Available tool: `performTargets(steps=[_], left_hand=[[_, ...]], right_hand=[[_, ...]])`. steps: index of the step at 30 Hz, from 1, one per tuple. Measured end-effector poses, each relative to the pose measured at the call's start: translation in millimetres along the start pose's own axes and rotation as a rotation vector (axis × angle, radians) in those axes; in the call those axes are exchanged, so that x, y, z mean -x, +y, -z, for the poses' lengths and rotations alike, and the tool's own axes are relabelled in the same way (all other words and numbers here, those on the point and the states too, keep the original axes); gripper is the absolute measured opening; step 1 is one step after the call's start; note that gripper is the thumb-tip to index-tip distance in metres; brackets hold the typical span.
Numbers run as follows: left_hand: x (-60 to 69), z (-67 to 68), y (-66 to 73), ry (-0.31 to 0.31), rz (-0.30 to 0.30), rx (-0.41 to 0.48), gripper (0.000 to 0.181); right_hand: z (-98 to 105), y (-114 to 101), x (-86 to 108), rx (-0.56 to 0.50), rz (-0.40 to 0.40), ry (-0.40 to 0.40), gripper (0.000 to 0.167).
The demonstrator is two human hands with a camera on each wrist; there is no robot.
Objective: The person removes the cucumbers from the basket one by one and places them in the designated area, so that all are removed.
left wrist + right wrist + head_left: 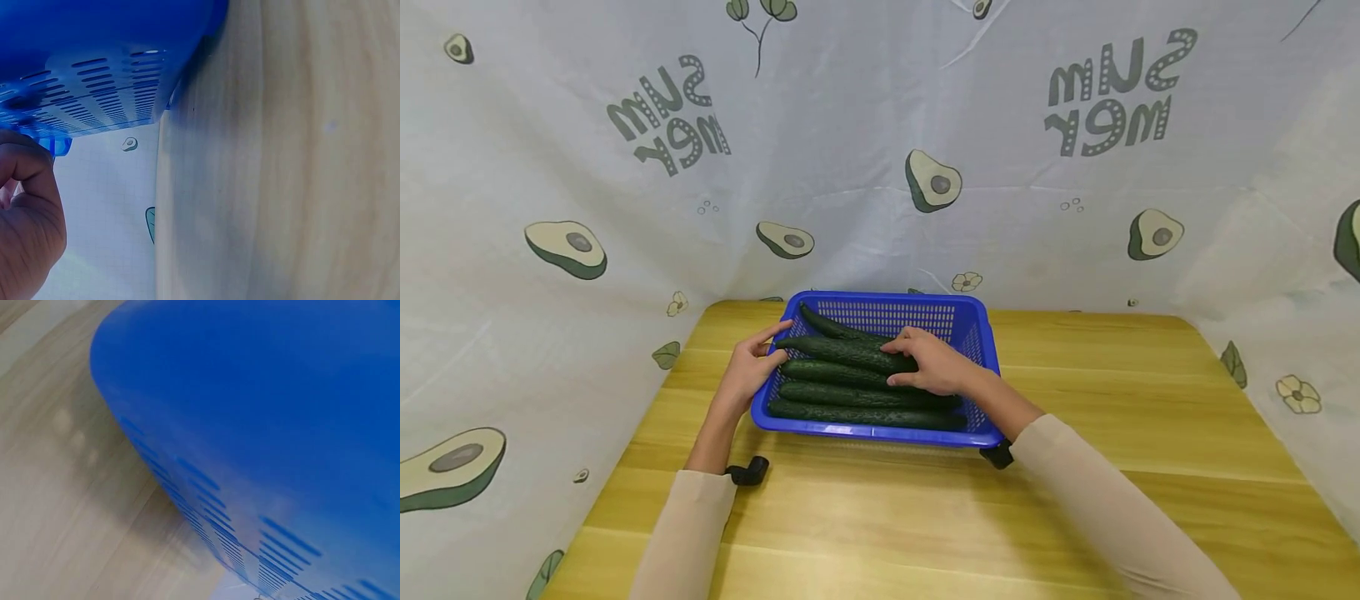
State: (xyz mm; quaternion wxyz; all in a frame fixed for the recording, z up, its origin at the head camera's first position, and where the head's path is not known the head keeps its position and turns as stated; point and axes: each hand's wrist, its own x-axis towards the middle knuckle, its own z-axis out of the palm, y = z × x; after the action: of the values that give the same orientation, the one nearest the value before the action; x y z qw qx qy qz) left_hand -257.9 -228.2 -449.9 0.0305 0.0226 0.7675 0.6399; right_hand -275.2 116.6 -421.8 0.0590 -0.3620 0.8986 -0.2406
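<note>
Cucumbers in blue basket, center of frame, both hands on it.
Right hand pinches upper cucumber near its right end, fingers bent; left hand at basket's left rim, thumb and index parted, can't tell if gripping.

visible cucumbers: 5 | baskets: 1 | tables: 1 | "summer" prints: 2

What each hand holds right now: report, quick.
Left hand: closed, holding the blue plastic basket by its rim.
Right hand: closed, holding a cucumber inside the basket.
</note>
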Motion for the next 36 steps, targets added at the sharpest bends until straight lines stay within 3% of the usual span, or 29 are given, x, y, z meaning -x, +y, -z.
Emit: performTargets(steps=[7,15,27,36], left_hand=[[1.5,-0.6,0.2,0.007,-0.003,-0.005,0.056],[-0.1,-0.2,-1.8,0.003,0.003,0.006,0.056],[-0.1,2.6,-2.8,0.006,0.001,0.014,0.057],[0.2,0.0,-1.7,0.004,-0.009,0.018,0.057]], right_hand=[[-3.4,0.0,-2.4,0.000,-0.011,0.031,0.047],[-5.9,1.2,-4.7,0.079,0.006,0.054,0.042],[-4.8,-3.2,-2.6,0.041,0.006,0.113,0.033],[3.4,-3.6,0.3,-0.004,-0.017,0.120,0.037]])
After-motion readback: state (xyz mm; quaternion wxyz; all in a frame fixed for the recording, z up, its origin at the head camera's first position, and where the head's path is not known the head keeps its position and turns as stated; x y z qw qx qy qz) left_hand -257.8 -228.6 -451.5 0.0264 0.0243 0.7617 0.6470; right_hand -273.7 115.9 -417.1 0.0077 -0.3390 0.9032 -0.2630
